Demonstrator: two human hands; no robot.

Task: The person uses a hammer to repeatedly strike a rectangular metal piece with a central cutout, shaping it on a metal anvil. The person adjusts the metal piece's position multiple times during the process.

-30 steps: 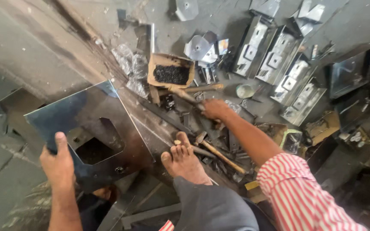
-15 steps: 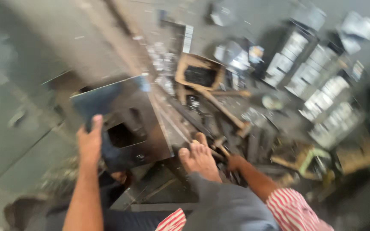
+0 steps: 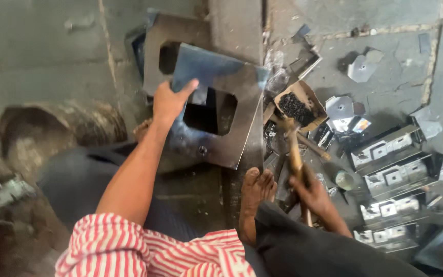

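My left hand grips the upper left edge of a grey sheet-metal plate with a rectangular cut-out, holding it tilted over a steel beam on the floor. My right hand is closed around the wooden handle of a hammer, whose head points up toward a small cardboard box of dark screws. My bare right foot rests beside the beam, just below the plate.
Another cut-out plate lies under the held one. Several shiny metal brackets are lined up on the concrete floor at right, with loose metal scraps above them. A rusty round object sits at left.
The view has swung to the left. My right hand has taken up the hammer from the floor. My left hand has kept hold of the plate, which now lies over the beam.
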